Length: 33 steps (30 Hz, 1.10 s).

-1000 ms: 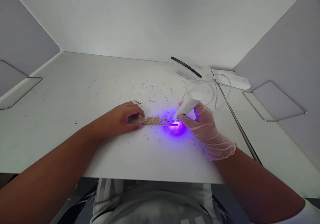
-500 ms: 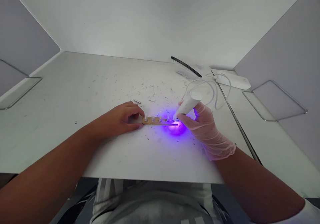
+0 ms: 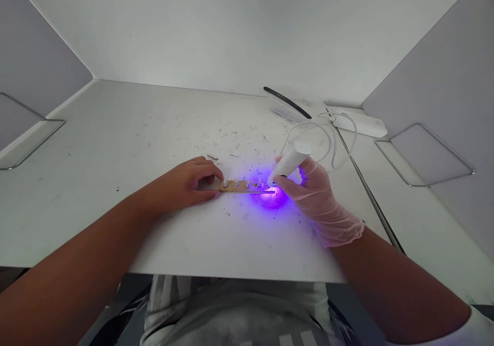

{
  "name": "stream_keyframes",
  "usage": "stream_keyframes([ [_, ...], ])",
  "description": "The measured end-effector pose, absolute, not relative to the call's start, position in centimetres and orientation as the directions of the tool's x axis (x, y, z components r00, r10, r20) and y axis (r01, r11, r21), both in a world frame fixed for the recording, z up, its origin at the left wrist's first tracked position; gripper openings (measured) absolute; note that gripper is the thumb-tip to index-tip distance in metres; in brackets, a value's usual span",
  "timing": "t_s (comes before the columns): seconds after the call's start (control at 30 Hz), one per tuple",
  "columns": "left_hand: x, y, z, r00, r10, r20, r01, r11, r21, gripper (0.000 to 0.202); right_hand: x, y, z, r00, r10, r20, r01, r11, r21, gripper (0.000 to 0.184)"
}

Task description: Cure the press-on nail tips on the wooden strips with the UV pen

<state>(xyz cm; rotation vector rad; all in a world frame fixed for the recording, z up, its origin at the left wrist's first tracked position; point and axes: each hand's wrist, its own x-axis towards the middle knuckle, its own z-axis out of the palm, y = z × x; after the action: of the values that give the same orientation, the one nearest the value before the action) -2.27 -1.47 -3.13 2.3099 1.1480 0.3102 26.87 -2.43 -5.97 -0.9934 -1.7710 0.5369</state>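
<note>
My bare left hand pinches the left end of a narrow wooden strip between thumb and fingers. Several small pale pieces, perhaps nail tips, stand in a row along the strip. In a thin clear glove, my right hand is closed around a white handheld UV lamp. The lamp tilts down over the strip's right end and casts a violet glow there and onto the table. That glow and the lamp's head hide the strip's right end.
A small metal cylinder lies beyond my left hand. Dark shavings scatter over the white table. A white cable, a black-edged curved object and a white power strip are at the back right. Wire frames stand at both sides.
</note>
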Motion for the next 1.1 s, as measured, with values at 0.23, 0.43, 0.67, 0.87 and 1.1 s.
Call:
stream_keyframes([
  [0.23, -2.44, -1.48, -3.21, 0.621, 0.784, -0.011, 0.657, -0.512, 0.553, 0.027, 27.01, -2.46, -6.1, -0.167, 0.827, 0.537, 0.378, 0.557, -0.74, 0.009],
  [0.43, -2.31, -1.41, -3.18, 0.615, 0.788, -0.02, 0.665, -0.505, 0.55, 0.027, 26.86, -2.47, -5.9, -0.166, 0.828, 0.536, 0.388, 0.555, -0.736, 0.007],
  [0.67, -2.14, -1.48, -2.91, 0.615, 0.788, -0.027, 0.671, -0.504, 0.544, 0.027, 26.87, -2.54, -5.81, -0.169, 0.836, 0.523, 0.392, 0.543, -0.742, 0.008],
  [0.87, -2.4, -1.48, -3.11, 0.618, 0.786, -0.011, 0.663, -0.512, 0.546, 0.027, 26.85, -2.52, -5.73, -0.169, 0.832, 0.529, 0.395, 0.548, -0.737, 0.008],
  [1.1, -2.35, -1.47, -3.23, 0.622, 0.783, -0.009, 0.659, -0.517, 0.546, 0.027, 26.91, -2.51, -5.8, -0.19, 0.827, 0.53, 0.368, 0.56, -0.742, 0.009],
])
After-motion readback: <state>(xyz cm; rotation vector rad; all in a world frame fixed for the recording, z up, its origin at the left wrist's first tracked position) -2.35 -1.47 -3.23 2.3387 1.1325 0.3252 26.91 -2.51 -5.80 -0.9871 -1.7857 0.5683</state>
